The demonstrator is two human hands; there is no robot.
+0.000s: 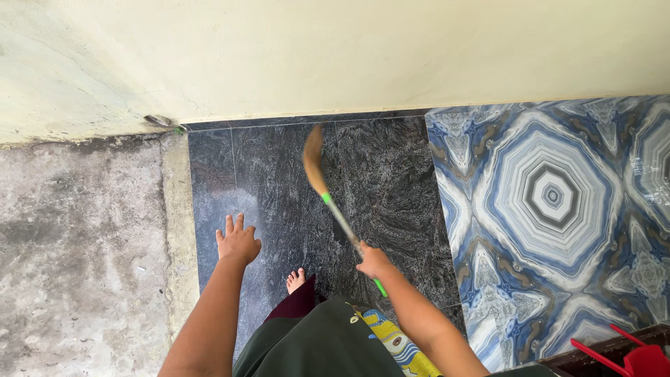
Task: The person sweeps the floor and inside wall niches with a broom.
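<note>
The right hand (375,262) was closed in a full grip around the handle of a broom (333,206), fingers wrapped round the shaft near its lower end. The broom was short, with a thin greyish handle banded in bright green: one green patch showed just below the bristles, and another green tip stuck out beneath the fist. Its head was a narrow, curved bundle of brown bristles, blurred in the picture, reaching up toward the wall (349,56) and held over the dark granite floor strip (391,181). Whether the bristles touched the floor could not be told from the blur.

The left hand (236,241) held nothing. Its grip was open, fingers spread and pointing away from the body, hovering over the left part of the same dark strip, near the pale edge where the strip met the rough grey concrete floor (77,244).

A bare foot (296,280) stood on the dark stone between the two arms, below the broom's handle. Under it showed the person's dark green garment (314,345) with a yellow and blue printed patch.

To the right of the dark strip lay glossy tiles in a blue and white agate pattern (558,195). At the bottom right corner stood a red plastic object (638,356) on something dark brown; its kind could not be made out.
</note>
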